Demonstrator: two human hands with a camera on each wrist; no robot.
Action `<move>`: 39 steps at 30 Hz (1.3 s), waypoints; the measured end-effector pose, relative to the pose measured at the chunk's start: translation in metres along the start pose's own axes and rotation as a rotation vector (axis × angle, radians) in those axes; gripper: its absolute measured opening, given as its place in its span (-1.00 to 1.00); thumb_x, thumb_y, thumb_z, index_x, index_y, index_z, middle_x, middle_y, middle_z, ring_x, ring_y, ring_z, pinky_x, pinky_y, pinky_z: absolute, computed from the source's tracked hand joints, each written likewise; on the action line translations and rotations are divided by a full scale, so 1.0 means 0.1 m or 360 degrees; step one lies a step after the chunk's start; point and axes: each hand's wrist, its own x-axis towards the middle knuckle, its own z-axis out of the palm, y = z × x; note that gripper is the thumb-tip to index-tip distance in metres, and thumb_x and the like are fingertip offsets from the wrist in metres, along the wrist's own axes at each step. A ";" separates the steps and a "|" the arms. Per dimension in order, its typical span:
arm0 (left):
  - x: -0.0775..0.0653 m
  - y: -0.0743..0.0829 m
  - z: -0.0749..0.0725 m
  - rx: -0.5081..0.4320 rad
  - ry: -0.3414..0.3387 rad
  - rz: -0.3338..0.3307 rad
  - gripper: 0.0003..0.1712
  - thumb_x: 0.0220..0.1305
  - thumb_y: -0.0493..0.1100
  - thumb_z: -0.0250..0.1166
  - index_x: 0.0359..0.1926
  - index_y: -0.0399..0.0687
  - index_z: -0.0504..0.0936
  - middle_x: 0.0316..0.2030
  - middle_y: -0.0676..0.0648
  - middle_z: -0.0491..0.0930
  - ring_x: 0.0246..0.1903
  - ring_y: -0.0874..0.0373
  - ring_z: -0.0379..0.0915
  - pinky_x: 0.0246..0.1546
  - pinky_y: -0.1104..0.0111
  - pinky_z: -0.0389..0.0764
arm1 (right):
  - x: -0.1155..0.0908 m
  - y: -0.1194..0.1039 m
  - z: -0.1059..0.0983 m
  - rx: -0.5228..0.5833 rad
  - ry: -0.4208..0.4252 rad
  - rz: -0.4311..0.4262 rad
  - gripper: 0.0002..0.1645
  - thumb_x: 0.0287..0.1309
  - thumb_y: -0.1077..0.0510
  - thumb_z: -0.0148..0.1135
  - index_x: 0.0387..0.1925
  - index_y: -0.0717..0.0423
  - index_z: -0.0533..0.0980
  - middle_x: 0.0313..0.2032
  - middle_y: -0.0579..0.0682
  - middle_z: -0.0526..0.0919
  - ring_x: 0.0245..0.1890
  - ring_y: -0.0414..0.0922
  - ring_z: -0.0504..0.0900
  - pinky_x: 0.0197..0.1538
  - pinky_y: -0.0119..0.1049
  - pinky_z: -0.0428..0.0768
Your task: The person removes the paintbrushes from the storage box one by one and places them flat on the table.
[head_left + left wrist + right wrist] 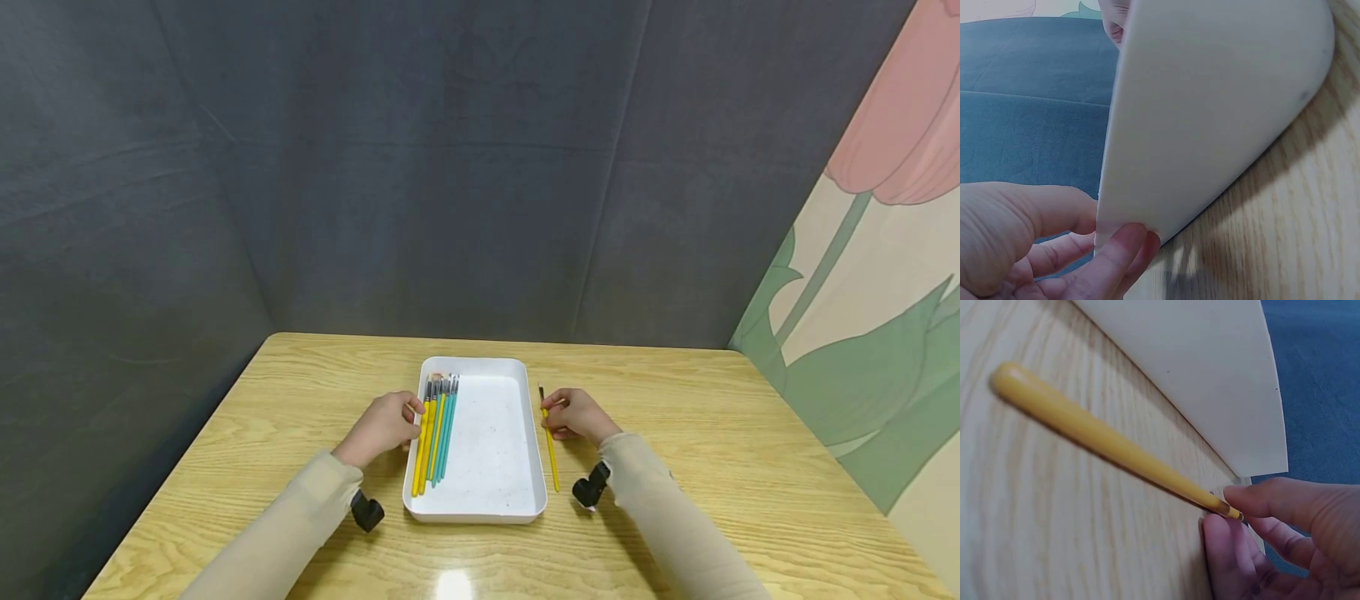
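Observation:
A shallow white tray (495, 454) lies on the table. Along its left side, several yellow paintbrushes (422, 446) and teal paintbrushes (448, 433) lie side by side, bristles toward the far end. My left hand (381, 427) holds the tray's left wall between thumb and fingers; in the left wrist view the fingertips (1130, 240) press its outer face. Just right of the tray, my right hand (573, 413) pinches a single yellow paintbrush (552, 462) near its dark ferrule. Its handle (1097, 434) lies along the tabletop, apart from the tray wall (1210, 375).
The wooden table (675, 500) extends on both sides of the tray. A dark cloth (450, 183) hangs behind and to the left. A wall with painted tulips (885, 333) rises at the right. Small black cameras (367, 510) sit on both wrists.

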 end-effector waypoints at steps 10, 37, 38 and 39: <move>0.00 0.00 0.00 0.0006 0.0007 0.0005 -0.68 0.08 -0.36 0.30 -0.09 -0.22 0.56 -0.35 -0.12 0.49 -0.53 0.11 0.44 -0.52 0.39 0.47 | -0.02 0.00 -0.08 0.0036 -0.0057 -0.0080 -0.58 0.09 0.38 0.22 0.02 0.40 0.42 -0.30 0.13 0.61 -0.44 -0.19 0.60 -0.36 -0.33 0.65; -0.01 0.01 0.00 0.0016 0.0002 0.0011 -0.69 0.08 -0.36 0.31 -0.09 -0.23 0.56 -0.35 -0.12 0.49 -0.53 0.11 0.45 -0.52 0.39 0.48 | -0.31 -0.69 0.07 0.0237 -0.0187 -0.0351 -0.63 0.20 0.40 0.17 0.05 0.39 0.41 -0.22 0.07 0.50 -0.27 -0.15 0.56 -0.12 -0.20 0.68; -0.02 0.01 0.00 0.0019 0.0001 0.0016 -0.69 0.08 -0.36 0.31 -0.09 -0.23 0.56 -0.35 -0.12 0.49 -0.53 0.11 0.45 -0.52 0.39 0.48 | -0.31 -0.71 0.11 0.0231 -0.0203 -0.0352 -0.64 0.20 0.40 0.17 0.04 0.39 0.41 -0.22 0.07 0.49 -0.27 -0.15 0.56 -0.12 -0.21 0.68; -0.02 0.01 0.00 0.0019 0.0001 0.0017 -0.69 0.08 -0.36 0.31 -0.09 -0.23 0.56 -0.35 -0.13 0.49 -0.53 0.11 0.45 -0.52 0.39 0.48 | -0.31 -0.74 0.15 0.0230 -0.0212 -0.0345 -0.65 0.19 0.41 0.17 0.03 0.38 0.42 -0.23 0.07 0.50 -0.27 -0.15 0.56 -0.12 -0.20 0.68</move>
